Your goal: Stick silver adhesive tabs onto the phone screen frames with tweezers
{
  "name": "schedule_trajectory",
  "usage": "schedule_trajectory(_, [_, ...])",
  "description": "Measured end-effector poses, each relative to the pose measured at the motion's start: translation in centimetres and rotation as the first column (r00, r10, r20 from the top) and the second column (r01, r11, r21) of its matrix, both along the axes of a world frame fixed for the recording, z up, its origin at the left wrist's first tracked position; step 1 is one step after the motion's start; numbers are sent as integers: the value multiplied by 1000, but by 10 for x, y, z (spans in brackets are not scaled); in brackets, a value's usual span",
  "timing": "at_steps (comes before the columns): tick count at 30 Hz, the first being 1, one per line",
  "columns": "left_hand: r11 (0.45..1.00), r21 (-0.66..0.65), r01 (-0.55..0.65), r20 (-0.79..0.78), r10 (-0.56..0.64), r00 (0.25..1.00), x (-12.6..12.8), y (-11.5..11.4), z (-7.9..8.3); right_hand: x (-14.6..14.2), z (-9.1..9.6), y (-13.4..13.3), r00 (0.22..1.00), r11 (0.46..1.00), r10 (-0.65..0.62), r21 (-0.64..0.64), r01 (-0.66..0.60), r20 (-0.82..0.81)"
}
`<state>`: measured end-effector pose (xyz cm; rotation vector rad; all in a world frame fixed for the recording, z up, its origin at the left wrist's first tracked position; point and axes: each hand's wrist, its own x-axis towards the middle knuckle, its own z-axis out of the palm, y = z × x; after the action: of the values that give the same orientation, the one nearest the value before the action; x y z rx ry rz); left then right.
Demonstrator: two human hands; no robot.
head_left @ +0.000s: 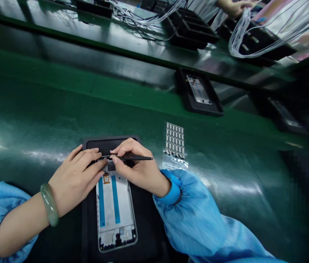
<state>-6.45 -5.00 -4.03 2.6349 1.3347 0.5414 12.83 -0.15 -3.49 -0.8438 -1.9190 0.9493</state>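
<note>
An opened phone frame (123, 204) with two blue strips lies in a black foam tray (149, 226) before me. My right hand (136, 166) pinches black tweezers (140, 158), whose tip points left at the top end of the phone frame. My left hand (76, 175) rests across the upper left edge of the frame, fingers stretched out near the tweezer tip. What lies under those fingertips is hidden. To the right of my right hand, a sheet of small grey-white stickers or parts (174, 138) lies on the green bench.
Farther back, another black tray (202, 107) holds a similar phone frame (199, 89). Black trays (192, 27) and white cables (242, 40) sit on the far shelf, where another person's hand (232, 6) holds cables. A blurred tray (287, 115) stands at the right.
</note>
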Motion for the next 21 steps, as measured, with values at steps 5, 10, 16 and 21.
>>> schedule_trajectory(5, [1000,11,-2,4,2,1000,0,0,-1,0,1,-1,1000,998,25,52,-25,12])
schedule_trajectory(10, [1000,12,-8,3,8,1000,0,0,-1,-1,1,-2,999,996,37,79,-39,34])
schedule_trajectory(16, [1000,-2,-21,-1,21,1000,1,0,0,-2,1,-2,998,999,10,32,-11,54])
schedule_trajectory(21, [1000,-5,-19,-9,19,1000,0,-1,-1,-3,0,1,997,1000,-8,-27,10,76])
